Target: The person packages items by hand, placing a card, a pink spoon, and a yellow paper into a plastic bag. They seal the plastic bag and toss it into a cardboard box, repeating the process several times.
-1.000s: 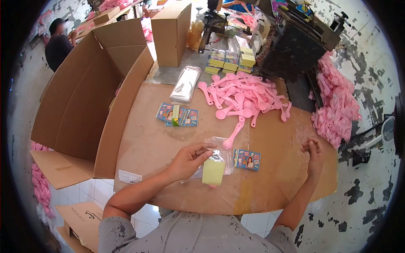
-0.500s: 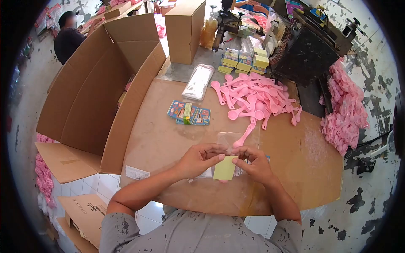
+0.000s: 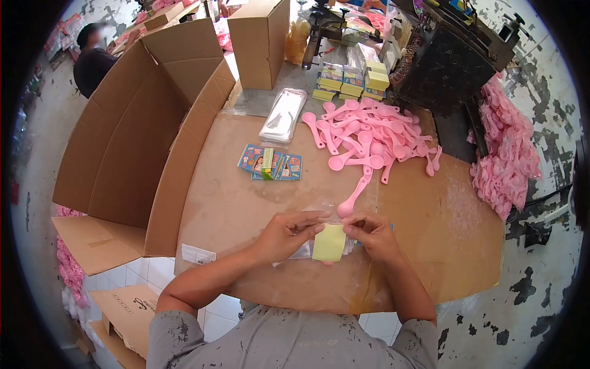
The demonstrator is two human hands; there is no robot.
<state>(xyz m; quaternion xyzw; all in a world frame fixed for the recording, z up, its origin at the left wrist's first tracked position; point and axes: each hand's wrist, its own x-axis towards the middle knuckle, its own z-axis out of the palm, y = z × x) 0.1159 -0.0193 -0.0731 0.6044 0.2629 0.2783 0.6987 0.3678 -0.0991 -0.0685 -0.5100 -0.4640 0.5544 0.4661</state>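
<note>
A plain pale-yellow card (image 3: 329, 243) is held by its top corners between my two hands. My left hand (image 3: 294, 234) pinches the left corner, thumb bent over it. At the right corner, the thumb and fingers of my right hand (image 3: 372, 236) are closed. A clear plastic bag (image 3: 301, 251) lies under and around the card, and a bit of pink shows just below the card's lower edge. Just beyond my fingertips a pink measuring spoon (image 3: 351, 198) points toward me. Blue printed cards (image 3: 284, 167) lie farther off, with a yellow-green strip across them.
Pink spoons (image 3: 375, 132) are heaped at the back, near card stacks (image 3: 344, 80) and clear bags (image 3: 284, 117). A big open carton (image 3: 163, 178) stands left; a black machine (image 3: 439, 67) stands back right beside bagged pink pieces (image 3: 507, 147). Another person (image 3: 92, 61) is far left.
The card has turned slightly and sits squarer between my hands. My right fingers have shifted a little at its corner. The whole view has moved slightly.
</note>
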